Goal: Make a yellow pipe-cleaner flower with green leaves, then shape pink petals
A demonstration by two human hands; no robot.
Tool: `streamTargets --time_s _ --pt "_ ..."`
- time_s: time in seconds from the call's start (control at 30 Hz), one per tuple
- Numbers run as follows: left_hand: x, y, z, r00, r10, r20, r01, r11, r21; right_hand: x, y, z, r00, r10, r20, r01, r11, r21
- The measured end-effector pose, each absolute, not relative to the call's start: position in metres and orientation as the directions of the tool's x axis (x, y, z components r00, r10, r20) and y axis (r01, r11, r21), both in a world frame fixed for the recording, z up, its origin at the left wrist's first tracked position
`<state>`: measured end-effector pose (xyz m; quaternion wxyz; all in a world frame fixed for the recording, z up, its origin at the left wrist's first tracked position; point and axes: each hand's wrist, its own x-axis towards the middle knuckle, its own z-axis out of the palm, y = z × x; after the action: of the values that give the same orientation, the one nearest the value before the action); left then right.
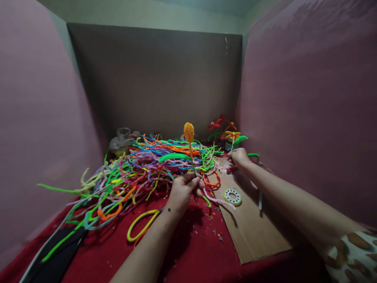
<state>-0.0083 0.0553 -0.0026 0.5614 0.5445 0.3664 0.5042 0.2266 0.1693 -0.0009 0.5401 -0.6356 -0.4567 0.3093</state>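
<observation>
Pipe-cleaner flower stem [192, 159] w/ orange fuzzy bud [189, 132] on top: upright, pinched at its lower end by the left hand [184, 190], over the red cloth [188, 251] near the table's middle.

Nearest: a yellow loop [141, 225] lies flat on the cloth just left of the left forearm; coloured crumbs are scattered by it. Left hand's fingers are closed round the stem base, thumb on top, a pale pink strand [216, 199] trailing out to the right. Judgement: keep that pinch low and firm so the stem stays vertical and doesn't spin; the bud is top-heavy and could lean.

To the right, a tan board [253, 232] w/ a white ring [233, 196] on it, apart from both hands. Right hand [240, 157] is further out, fingers curled shut on something red at the board's far end; can't tell exactly what. A green leaf-shaped piece [240, 139] stands just above that hand.

Mid-distance: big tangle of pipe cleaners [141, 169] behind and left of the stem. Judgement: lift the stem clear of it, since loose ends snag easily.

Far back: finished flowers [219, 125] at the wall, and a pale container [122, 139] on the left.
</observation>
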Motion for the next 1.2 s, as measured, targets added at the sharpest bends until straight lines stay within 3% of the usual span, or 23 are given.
streamTargets --time_s 0.13,0.27,0.43,0.53,0.73,0.93,1.2 --pt "-0.006 0.053 0.001 0.210 0.968 0.139 -0.136 -0.112 0.984 0.216 0.144 0.007 0.298 0.946 0.127 0.146 0.086 -0.986" --pt "-0.004 0.049 0.005 0.162 0.971 0.178 -0.103 -0.163 0.981 0.185 0.104 0.015 0.086 0.978 0.192 0.019 0.191 -0.981" --pt "-0.005 0.045 0.008 0.093 0.964 0.249 -0.114 -0.239 0.964 0.156 0.067 0.016 -0.217 0.953 0.210 -0.090 0.194 -0.977" --pt "-0.004 0.044 0.009 0.072 0.968 0.242 -0.124 -0.232 0.965 0.150 0.058 0.013 -0.314 0.933 0.178 -0.131 0.143 -0.981" --pt "-0.002 0.045 0.006 0.061 0.968 0.242 -0.103 -0.236 0.966 0.145 0.049 0.006 -0.334 0.921 0.200 -0.099 0.177 -0.979" --pt "-0.002 0.043 0.010 0.017 0.967 0.254 -0.100 -0.252 0.963 0.143 0.045 0.004 -0.322 0.939 0.121 -0.163 0.071 -0.984" --pt "0.000 0.039 0.008 0.063 0.968 0.244 -0.022 -0.243 0.970 0.140 0.036 0.010 -0.259 0.949 0.179 -0.050 0.172 -0.984"
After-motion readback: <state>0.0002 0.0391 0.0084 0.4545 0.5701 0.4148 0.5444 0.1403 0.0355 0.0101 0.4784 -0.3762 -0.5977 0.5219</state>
